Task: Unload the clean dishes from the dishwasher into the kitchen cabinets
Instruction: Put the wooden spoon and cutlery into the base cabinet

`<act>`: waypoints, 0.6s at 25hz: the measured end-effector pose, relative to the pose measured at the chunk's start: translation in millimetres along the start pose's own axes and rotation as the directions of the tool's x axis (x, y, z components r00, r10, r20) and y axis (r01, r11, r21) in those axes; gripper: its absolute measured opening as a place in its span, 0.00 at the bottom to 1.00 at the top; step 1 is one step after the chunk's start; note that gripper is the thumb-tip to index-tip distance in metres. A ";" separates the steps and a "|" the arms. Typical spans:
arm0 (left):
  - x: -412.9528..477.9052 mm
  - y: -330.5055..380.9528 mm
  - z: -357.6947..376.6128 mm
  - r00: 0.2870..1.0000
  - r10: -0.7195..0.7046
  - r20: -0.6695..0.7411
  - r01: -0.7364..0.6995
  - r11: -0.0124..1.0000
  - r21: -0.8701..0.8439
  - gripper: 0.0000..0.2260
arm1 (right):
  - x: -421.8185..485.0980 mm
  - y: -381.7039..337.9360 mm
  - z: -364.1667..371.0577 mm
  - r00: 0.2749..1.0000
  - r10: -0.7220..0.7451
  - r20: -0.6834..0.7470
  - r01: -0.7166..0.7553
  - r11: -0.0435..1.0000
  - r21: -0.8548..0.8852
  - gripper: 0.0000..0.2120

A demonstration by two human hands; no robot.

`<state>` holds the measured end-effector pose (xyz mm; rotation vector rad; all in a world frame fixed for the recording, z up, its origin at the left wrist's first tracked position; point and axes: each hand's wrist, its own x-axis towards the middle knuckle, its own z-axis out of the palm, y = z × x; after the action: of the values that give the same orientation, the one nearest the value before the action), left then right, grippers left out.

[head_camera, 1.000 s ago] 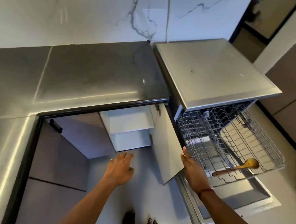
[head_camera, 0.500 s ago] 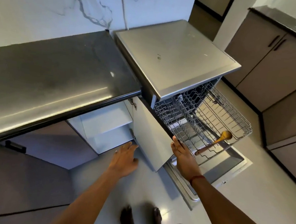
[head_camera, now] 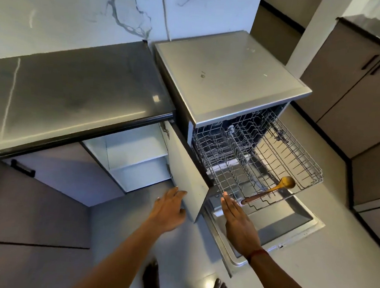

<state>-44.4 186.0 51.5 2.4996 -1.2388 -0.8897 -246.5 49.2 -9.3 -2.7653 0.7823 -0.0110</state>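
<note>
The dishwasher (head_camera: 229, 79) stands open with its wire upper rack (head_camera: 296, 160) pulled out over the lowered door (head_camera: 291, 220). A wooden spoon (head_camera: 271, 190) lies at the rack's front edge. My right hand (head_camera: 237, 221) stretches flat, fingers straight, with its fingertips just short of the spoon's handle. My left hand (head_camera: 169, 207) is open beside the white cabinet door (head_camera: 187, 170), its fingers near the door's inner face. Behind that door the cabinet's white shelves (head_camera: 136, 158) show nothing on them.
A dark countertop (head_camera: 75, 95) runs left of the dishwasher under a marble wall. A second brown cabinet door (head_camera: 47, 179) with a black handle stands open at left. Brown cabinets (head_camera: 357, 88) line the right side. My bare feet are on the pale floor below.
My right hand left the cabinet door's edge and shifted right, toward the spoon's handle. My left hand came closer to the door. The view swung a little.
</note>
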 end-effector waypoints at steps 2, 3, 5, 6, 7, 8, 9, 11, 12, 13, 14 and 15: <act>-5.5 19.1 10.3 1.000 -0.007 -0.021 0.007 1.000 0.002 0.26 | -12.3 15.3 4.4 1.000 -0.025 0.008 0.024 1.000 0.020 0.41; -8.3 26.0 14.7 0.999 -0.008 -0.043 0.008 1.000 -0.002 0.26 | -17.0 22.8 6.8 0.999 -0.038 0.019 0.037 0.999 0.035 0.41; -16.9 40.7 27.3 0.997 -0.014 -0.078 0.013 1.000 -0.014 0.26 | -27.2 39.3 12.5 0.996 -0.077 0.039 0.076 0.996 0.047 0.39; -22.4 46.7 34.2 0.997 -0.009 -0.083 0.008 1.000 -0.014 0.26 | -32.8 42.9 15.9 0.994 -0.096 0.045 0.094 0.995 0.041 0.39; -27.8 51.2 40.9 0.997 -0.001 -0.083 0.001 1.000 -0.010 0.26 | -38.1 42.7 18.1 0.993 -0.107 0.054 0.105 0.994 0.036 0.38; -32.9 54.7 46.9 0.997 0.003 -0.079 -0.003 1.000 -0.004 0.26 | -43.4 39.5 19.9 0.992 -0.113 0.054 0.111 0.993 0.036 0.38; -36.8 56.8 51.6 0.997 0.004 -0.075 -0.004 1.000 0.001 0.26 | -47.6 35.3 21.6 0.992 -0.119 0.046 0.117 0.992 0.036 0.38; -40.3 58.0 57.2 0.997 0.020 -0.070 -0.020 1.000 0.003 0.26 | -51.2 29.4 24.9 0.992 -0.125 0.026 0.124 0.991 0.052 0.38; -40.1 57.4 59.2 0.997 0.032 -0.063 -0.032 0.999 -0.005 0.26 | -51.0 28.6 26.8 0.993 -0.115 0.023 0.114 0.992 0.060 0.37; -40.1 54.8 61.0 0.998 0.044 -0.051 -0.045 0.999 -0.014 0.27 | -51.4 26.7 29.6 0.995 -0.094 0.024 0.093 0.993 0.066 0.37; -40.5 52.2 62.4 0.998 0.058 -0.040 -0.058 0.998 -0.019 0.27 | -52.8 24.7 33.1 0.997 -0.070 0.018 0.069 0.995 0.070 0.37; -40.7 49.6 63.9 0.997 0.072 -0.036 -0.073 0.997 -0.020 0.27 | -53.8 22.6 35.2 0.999 -0.053 0.015 0.051 0.996 0.079 0.36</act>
<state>-134.0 191.5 39.6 2.4272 -1.2930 -0.8333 -301.3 67.3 -45.5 -2.7069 0.6904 -0.0281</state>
